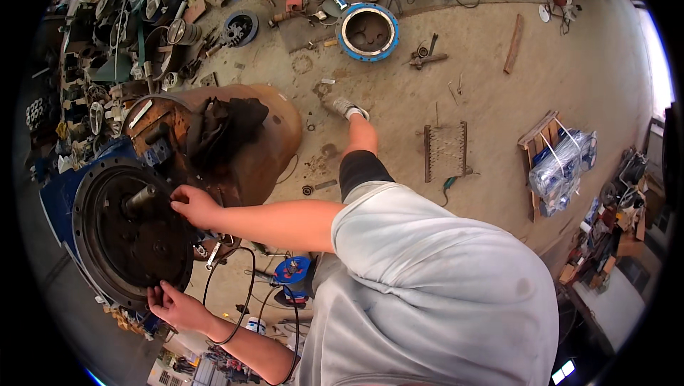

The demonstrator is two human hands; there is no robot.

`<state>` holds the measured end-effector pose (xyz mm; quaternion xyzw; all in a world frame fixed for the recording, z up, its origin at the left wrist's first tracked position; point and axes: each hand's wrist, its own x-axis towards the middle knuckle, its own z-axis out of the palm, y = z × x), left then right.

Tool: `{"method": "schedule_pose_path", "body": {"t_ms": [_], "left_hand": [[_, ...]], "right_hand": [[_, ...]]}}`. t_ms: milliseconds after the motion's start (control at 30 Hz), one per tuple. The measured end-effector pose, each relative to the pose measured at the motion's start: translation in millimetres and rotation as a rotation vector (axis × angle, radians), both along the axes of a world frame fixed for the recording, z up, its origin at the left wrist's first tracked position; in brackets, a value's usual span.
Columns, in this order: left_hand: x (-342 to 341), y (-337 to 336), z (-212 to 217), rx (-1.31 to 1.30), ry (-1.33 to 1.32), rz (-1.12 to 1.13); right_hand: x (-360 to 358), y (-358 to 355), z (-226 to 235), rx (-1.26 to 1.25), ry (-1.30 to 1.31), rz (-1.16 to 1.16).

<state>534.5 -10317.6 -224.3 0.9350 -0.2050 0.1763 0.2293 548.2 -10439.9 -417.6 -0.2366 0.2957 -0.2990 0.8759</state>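
Note:
At the left stands a large round flanged housing (80, 243) with bolt holes round its rim and a dark, greasy inner face. A metal shaft (142, 199) sticks out of that face. My right hand (196, 207) is at the rim beside the shaft, thumb and fingertips pinched together. Lower on the same rim is my left hand (174, 308), thumb and fingers drawn together against the edge. Whatever either pinch holds is too small to make out. Blue-painted metal (57, 204) shows behind the flange.
A rusty cylindrical tank (281, 126) with a dark cloth (228, 126) on it lies beyond the housing. Black cable (251, 279) loops near my left arm. A blue-rimmed ring (394, 33), a spring-strung frame (427, 154) and a wrapped pallet (563, 172) rest on the floor. Parts crowd the left.

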Motion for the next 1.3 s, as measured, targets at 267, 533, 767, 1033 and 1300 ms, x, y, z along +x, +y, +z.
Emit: {"method": "schedule_pose_path", "body": {"t_ms": [267,533,767,1033,1300], "left_hand": [[1,-3,-14,-0.216,0.065,0.015],[-18,6,-15,-0.405,-0.076,-0.079],[-107,-3,-27,-0.763,0.465,-0.661],[-215,-98,-65,-0.689,1.402,-0.716],[-264,-224,-179,-0.374,1.563,-0.533]], "right_hand": [[-68,-18,39,-0.264,-0.107,-0.061],[-143,-39,82,-0.511,-0.024,-0.018],[-295,-45,86,-0.451,-0.120,-0.017],[-450,-129,50,0.122,0.539,-0.098],[-543,-250,-39,0.138,0.692,-0.079]]}}
